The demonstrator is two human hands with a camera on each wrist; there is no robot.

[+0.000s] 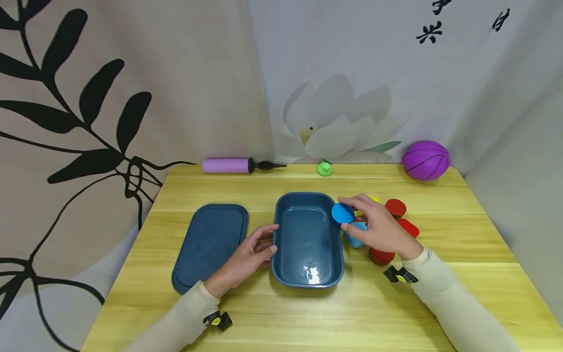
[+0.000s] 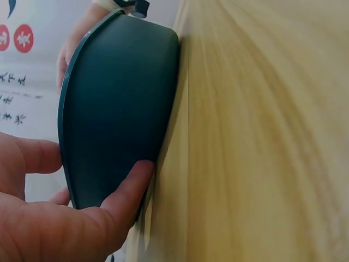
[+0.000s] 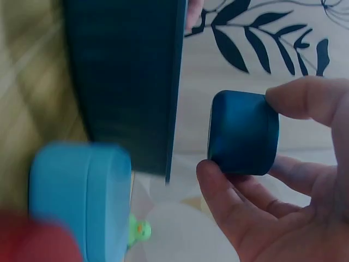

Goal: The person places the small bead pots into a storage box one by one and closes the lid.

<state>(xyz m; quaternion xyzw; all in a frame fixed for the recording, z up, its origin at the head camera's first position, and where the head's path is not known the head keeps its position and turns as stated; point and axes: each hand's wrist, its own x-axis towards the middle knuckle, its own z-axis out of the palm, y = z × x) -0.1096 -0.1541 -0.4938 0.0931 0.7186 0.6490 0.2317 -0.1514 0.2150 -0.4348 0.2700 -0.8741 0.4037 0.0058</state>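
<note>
A dark blue rectangular container stands on the table between the hands. My left hand touches its left side. In the left wrist view, fingers rest at the rim and the thumb presses on the outer wall. Over the container's upper right edge, my right hand pinches a small blue block with a flat round face. The right wrist view shows this block between thumb and fingers, raised above the container's rim. Below that hand lies a second, lighter blue block.
Several red blocks and a partly hidden yellow piece lie around the right hand. A dark blue lid lies at left. Along the back edge are a purple hand pump, a green toy duck and a purple ball.
</note>
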